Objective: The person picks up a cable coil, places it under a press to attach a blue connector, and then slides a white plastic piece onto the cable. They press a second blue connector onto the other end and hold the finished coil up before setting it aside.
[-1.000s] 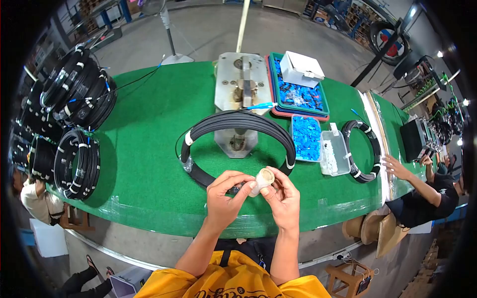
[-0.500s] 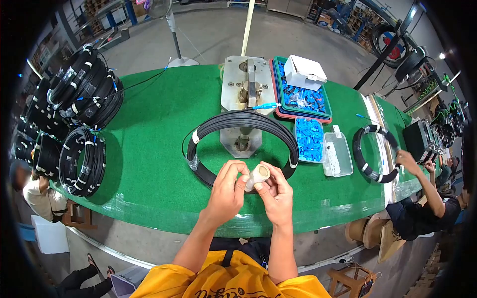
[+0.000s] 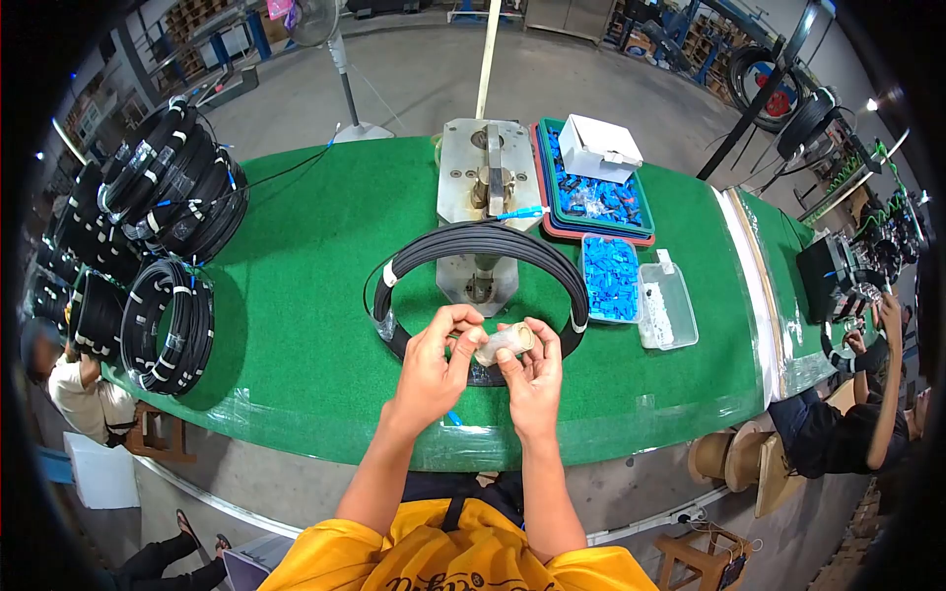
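Observation:
Between my two hands is a small whitish roll [image 3: 507, 342], its round end tilted toward the right. My right hand [image 3: 535, 382] has its fingers wrapped round the roll. My left hand [image 3: 434, 364] is closed in a pinch at the roll's left side; whether it holds a loose end of the roll is too small to tell. Just beyond my hands a coil of black cable [image 3: 473, 241] stands against a metal fixture [image 3: 455, 163], and a blue connector [image 3: 522, 213] lies at its top.
Trays of blue parts [image 3: 645, 222] with a white box [image 3: 599, 148], a tub of blue pieces [image 3: 611, 279] and a clear tub [image 3: 680, 320] stand right of the coil. Black cable coils [image 3: 168, 325] stack at left. Co-workers sit at both sides [image 3: 838, 428].
The roll has turned and my left hand has shifted a little left along it. At the right, the co-worker's coil has left the green table and is now near the black machine.

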`<state>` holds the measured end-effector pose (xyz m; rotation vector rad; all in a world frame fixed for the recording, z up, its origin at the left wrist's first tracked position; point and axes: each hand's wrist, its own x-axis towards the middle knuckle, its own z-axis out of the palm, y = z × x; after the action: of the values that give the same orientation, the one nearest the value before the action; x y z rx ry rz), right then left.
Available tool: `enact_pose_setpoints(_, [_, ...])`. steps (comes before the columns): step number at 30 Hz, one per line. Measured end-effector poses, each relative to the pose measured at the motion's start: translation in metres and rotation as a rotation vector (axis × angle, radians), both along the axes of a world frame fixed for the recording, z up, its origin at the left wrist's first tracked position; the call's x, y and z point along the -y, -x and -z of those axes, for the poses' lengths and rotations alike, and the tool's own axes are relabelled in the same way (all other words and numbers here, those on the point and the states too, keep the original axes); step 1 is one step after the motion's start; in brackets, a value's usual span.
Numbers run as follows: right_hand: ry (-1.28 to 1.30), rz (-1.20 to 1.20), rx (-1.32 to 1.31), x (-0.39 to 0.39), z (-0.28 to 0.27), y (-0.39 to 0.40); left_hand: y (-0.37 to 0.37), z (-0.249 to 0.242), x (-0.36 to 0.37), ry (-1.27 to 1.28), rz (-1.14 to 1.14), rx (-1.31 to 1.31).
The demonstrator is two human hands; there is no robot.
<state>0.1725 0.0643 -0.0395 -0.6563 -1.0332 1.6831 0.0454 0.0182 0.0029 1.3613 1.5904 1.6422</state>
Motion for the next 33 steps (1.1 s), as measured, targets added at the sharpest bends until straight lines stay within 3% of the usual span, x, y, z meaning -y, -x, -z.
enact_pose_setpoints(5, [-0.027, 0.013, 0.041, -0.002, -0.001, 0.005, 0.014, -0.007, 0.005, 0.020, 0.016, -0.018])
enact_pose_setpoints(7, [-0.046, 0.016, 0.039, -0.002, -0.003, 0.008, 0.019, -0.009, 0.007, 0.034, 0.060, -0.199])
enact_pose_setpoints(24, [-0.035, 0.009, -0.045, -0.007, -0.004, 0.018, 0.031, -0.027, -0.003, -0.075, 0.040, -0.190])
enact_pose_setpoints(29, [0.037, -0.005, -0.220, -0.022, -0.006, 0.030, 0.051, -0.052, -0.023, -0.247, -0.267, -0.604])
enact_pose_setpoints(31, [0.051, -0.023, -0.319, -0.028, -0.010, 0.037, 0.062, -0.053, -0.039, -0.145, -0.273, -0.528])
enact_pose_setpoints(33, [0.035, -0.080, -0.438, -0.034, -0.015, 0.041, 0.077, -0.047, -0.049, -0.006, -0.128, -0.303])
